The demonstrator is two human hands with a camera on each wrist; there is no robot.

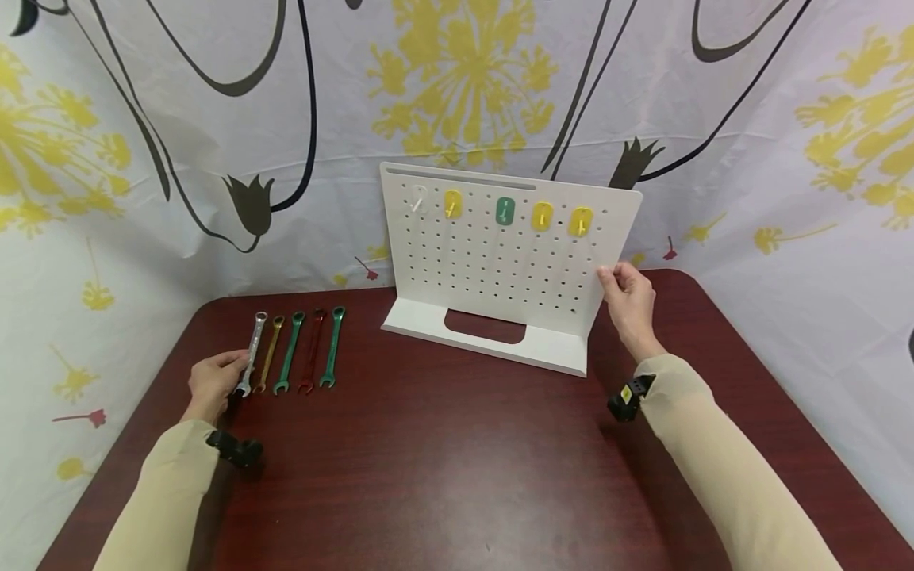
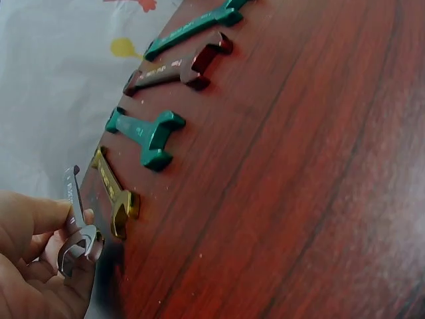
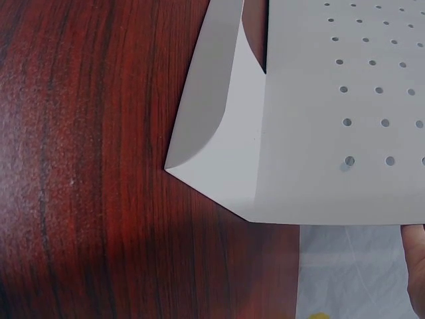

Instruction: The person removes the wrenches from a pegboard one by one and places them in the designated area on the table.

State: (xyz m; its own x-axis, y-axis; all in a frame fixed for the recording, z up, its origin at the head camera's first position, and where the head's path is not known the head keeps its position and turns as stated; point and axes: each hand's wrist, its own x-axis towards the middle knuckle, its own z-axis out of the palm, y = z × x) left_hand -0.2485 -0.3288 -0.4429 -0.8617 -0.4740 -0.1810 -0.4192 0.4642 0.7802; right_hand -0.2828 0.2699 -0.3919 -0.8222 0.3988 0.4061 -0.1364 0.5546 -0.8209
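Observation:
My left hand [image 1: 213, 384] pinches a silver wrench [image 1: 253, 355] between thumb and fingers at the left end of a row of wrenches. In the left wrist view the silver wrench [image 2: 78, 229] has its open end toward the camera. Beside it lie a gold wrench [image 1: 269, 354], a green wrench [image 1: 289, 354], a red wrench [image 1: 312, 353] and another green wrench [image 1: 332, 347]. My right hand [image 1: 631, 308] grips the right edge of a white pegboard [image 1: 493, 270], thumb on its front face. Most of this hand is out of the right wrist view.
On the pegboard's upper part sit a white hook [image 1: 418, 198], a green hook [image 1: 505, 211] and several yellow hooks [image 1: 453, 204]. The pegboard stands on its own base [image 1: 414, 319] near the back of the dark red table [image 1: 457, 460]. A patterned curtain [image 1: 343, 143] hangs behind.

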